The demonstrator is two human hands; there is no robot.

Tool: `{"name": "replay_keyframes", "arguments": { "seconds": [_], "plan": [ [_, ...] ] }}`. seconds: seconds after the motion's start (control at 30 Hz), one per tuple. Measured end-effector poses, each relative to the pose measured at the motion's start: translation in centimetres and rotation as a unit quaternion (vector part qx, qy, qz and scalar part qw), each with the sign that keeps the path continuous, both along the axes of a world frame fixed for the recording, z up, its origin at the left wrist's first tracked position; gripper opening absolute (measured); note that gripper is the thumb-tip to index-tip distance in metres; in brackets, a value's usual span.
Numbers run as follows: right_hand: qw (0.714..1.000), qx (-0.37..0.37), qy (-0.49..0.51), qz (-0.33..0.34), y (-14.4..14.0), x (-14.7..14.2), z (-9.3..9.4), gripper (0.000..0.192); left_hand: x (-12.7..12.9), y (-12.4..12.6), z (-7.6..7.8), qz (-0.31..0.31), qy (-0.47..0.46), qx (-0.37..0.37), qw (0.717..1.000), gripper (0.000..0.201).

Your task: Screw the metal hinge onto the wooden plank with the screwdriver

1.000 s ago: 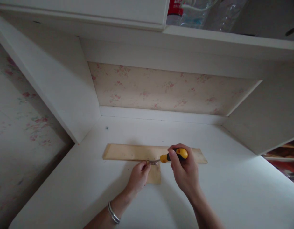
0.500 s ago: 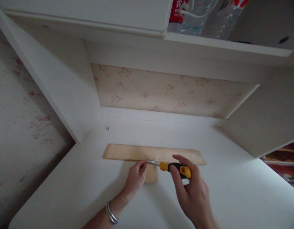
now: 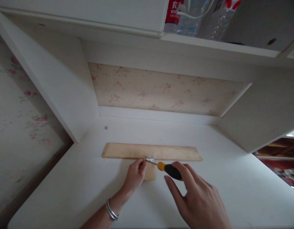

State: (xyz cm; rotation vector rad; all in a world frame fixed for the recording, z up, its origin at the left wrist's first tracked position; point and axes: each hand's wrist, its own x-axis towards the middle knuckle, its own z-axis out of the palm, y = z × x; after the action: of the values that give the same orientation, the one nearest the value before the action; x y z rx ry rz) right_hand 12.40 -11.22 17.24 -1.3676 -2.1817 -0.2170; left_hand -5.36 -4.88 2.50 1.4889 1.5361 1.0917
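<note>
A long, pale wooden board (image 3: 173, 151) lies across the white desk, with a short wooden piece (image 3: 150, 173) below it at its middle. Over the joint sits a small metal hinge (image 3: 150, 159). My left hand (image 3: 135, 174) is pinched at the hinge's left end, against the wood; whatever its fingertips hold is too small to make out. My right hand (image 3: 197, 194) has its fingers on the black and yellow handle of a screwdriver (image 3: 172, 170), the thumb standing a little off it. The shaft points left, its tip at my left fingertips.
Small metal parts (image 3: 105, 127) lie at the back left of the white desk (image 3: 89, 190). Side panels (image 3: 53, 82) stand left and right. Overhead, a shelf (image 3: 216, 44) holds plastic bottles (image 3: 192, 19). Flowered wallpaper (image 3: 161, 90) covers the back.
My right hand has shifted its grip on the screwdriver, its fingers now over the handle's end. The screwdriver has tilted slightly. My left hand stays at the hinge; the view has shifted a little.
</note>
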Motion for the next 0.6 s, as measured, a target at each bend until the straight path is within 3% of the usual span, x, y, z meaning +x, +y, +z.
{"name": "replay_keyframes", "arguments": {
  "seconds": [0.13,0.33,0.5,0.6],
  "plan": [
    [0.998,0.007,0.026,-0.050,-0.28,-0.10,-0.72,0.031,-0.12,-0.08,0.33,-0.004,-0.001,0.006,1.000,0.032],
    [1.000,0.017,0.025,-0.005,-0.70,-0.76,-0.40,0.029,-0.13,-0.12,0.52,-0.009,-0.012,-0.005,1.000,0.032],
    [0.997,0.024,-0.007,-0.076,-0.57,-0.23,-0.73,0.036,-0.19,-0.24,0.74,-0.007,-0.013,-0.002,1.000,0.032],
    [0.997,0.036,-0.005,-0.063,-0.53,-0.16,-0.96,0.031,-0.23,-0.34,0.81,-0.012,-0.022,0.001,1.000,0.033]
  ]
}}
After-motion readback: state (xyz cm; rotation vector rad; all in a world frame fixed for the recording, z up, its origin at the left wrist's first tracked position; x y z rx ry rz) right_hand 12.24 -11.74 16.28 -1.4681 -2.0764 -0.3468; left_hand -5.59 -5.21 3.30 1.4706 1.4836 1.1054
